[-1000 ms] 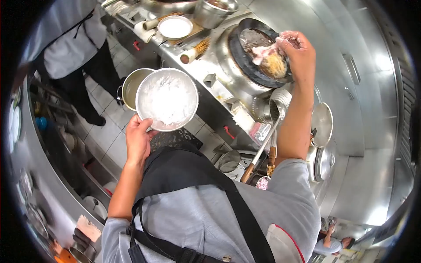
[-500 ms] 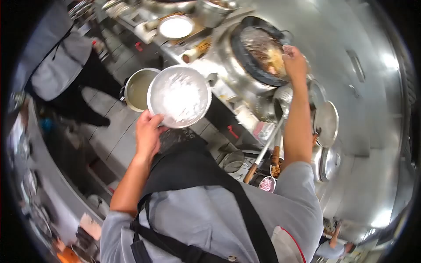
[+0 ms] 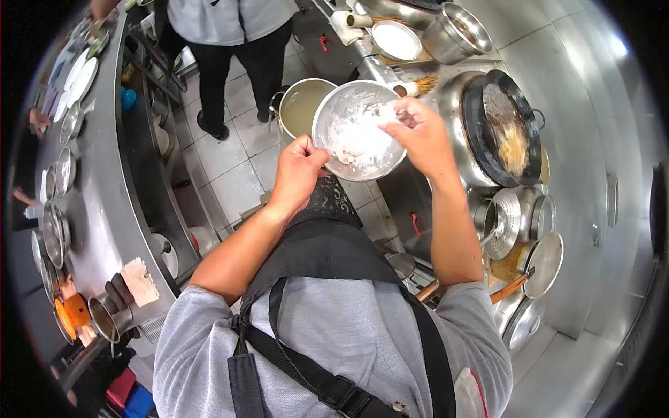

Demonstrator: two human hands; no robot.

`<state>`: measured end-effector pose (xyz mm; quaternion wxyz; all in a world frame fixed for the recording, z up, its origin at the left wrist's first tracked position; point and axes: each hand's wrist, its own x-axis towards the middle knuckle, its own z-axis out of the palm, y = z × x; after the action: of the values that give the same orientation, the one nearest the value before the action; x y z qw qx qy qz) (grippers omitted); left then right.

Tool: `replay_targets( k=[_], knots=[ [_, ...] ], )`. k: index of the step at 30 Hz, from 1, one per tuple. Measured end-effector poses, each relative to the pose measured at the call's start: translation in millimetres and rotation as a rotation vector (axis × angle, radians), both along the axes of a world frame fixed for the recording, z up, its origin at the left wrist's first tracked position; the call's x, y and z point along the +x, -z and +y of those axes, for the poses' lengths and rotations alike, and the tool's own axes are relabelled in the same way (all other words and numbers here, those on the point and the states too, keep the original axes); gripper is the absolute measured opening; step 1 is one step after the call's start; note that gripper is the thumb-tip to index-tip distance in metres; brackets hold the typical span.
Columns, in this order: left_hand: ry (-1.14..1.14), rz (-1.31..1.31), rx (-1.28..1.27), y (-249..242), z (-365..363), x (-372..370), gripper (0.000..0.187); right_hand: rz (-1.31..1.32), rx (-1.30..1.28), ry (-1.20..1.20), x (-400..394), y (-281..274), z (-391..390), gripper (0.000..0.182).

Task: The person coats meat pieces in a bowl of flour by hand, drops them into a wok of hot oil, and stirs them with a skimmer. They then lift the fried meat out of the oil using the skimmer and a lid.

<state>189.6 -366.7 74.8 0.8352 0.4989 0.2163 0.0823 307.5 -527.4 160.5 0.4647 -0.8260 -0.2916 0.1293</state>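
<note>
My left hand [image 3: 300, 173] grips the near-left rim of a round metal bowl [image 3: 327, 132], thumb over the edge. White flour-like powder [image 3: 359, 143] coats the bowl's inside, with some lumpy pieces in it. Over the bowl's right side, my right hand [image 3: 421, 136] has its fingers drawn together, whitened at the tips. What they pinch is too blurred to name. To the right, a black wok [image 3: 475, 115] on the range holds bubbling oil and pale golden food [image 3: 513, 150].
A pot of cloudy liquid [image 3: 303, 108] stands just beyond the bowl. Another person [image 3: 237, 42] stands at the far left. Strainers [image 3: 503, 219] and lidded pans sit right, below the wok. A steel counter [image 3: 115, 202] with several plates runs along the left.
My right hand has come from above the wok back to the bowl. The camera view has turned, so the bowl and wok appear further right.
</note>
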Motion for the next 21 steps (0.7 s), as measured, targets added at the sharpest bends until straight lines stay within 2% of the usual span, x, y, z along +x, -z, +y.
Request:
replay_targets(
  k=[2,4,6,7,8,10,11,14,19,21],
  knots=[
    [-0.009,0.018,-0.024,-2,4,-2,0.021,0.214,0.321,0.054,4,0,0,0.012],
    [-0.003,0.011,-0.018,2,8,-2,0.019,0.242,0.412,0.053,1,6,7,0.01],
    [0.01,0.007,-0.009,4,10,-3,0.018,0.733,0.54,0.074,-1,12,10,0.01],
    [0.005,0.009,0.021,4,10,-1,0.018,0.601,0.332,0.07,1,18,12,0.012],
    [0.002,0.012,0.051,4,10,0,0.019,0.599,0.333,0.068,0,22,11,0.012],
    [0.003,-0.013,0.064,7,10,0,0.018,-0.413,-0.265,-0.175,-10,25,11,0.016],
    [0.008,-0.037,0.075,8,9,0,0.018,-0.431,-0.414,-0.237,-15,21,13,0.02],
    [-0.049,-0.046,0.046,2,-1,5,0.022,-0.362,-0.547,-0.319,-23,20,22,0.026],
    [-0.038,-0.045,0.07,6,-4,8,0.023,-0.418,-0.518,-0.273,-12,38,18,0.022],
    [-0.046,-0.035,0.06,8,0,7,0.023,0.072,-0.162,-0.18,1,26,8,0.015]
  ],
)
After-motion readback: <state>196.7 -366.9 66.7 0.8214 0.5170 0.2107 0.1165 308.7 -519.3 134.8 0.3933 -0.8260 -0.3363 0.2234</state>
